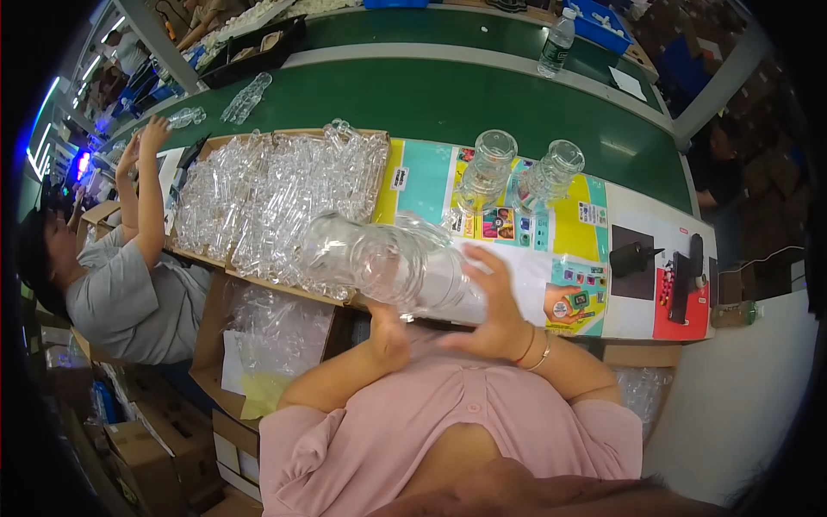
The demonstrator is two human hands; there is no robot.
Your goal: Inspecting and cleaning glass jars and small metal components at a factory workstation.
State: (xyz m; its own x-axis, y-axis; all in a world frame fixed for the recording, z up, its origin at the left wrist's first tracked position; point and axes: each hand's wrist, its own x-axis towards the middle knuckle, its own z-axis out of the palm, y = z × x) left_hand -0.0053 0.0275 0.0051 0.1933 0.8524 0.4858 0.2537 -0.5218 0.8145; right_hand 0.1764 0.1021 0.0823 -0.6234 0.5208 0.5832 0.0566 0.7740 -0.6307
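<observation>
Left hand's point(389, 338) grip has the big clear vessel point(388, 263) from below, fingers mostly hidden; right hand's point(489, 312) grip is spread wide at its right end. So it's up over the near edge of the worktop point(648, 212). Just left, a carton point(382, 177) is crammed with clear pieces point(289, 194). Two more clear jars point(488, 168) stand far right of the hands. Near left, a lower open carton point(211, 345) has clear plastic wrap point(284, 319) inside.
</observation>
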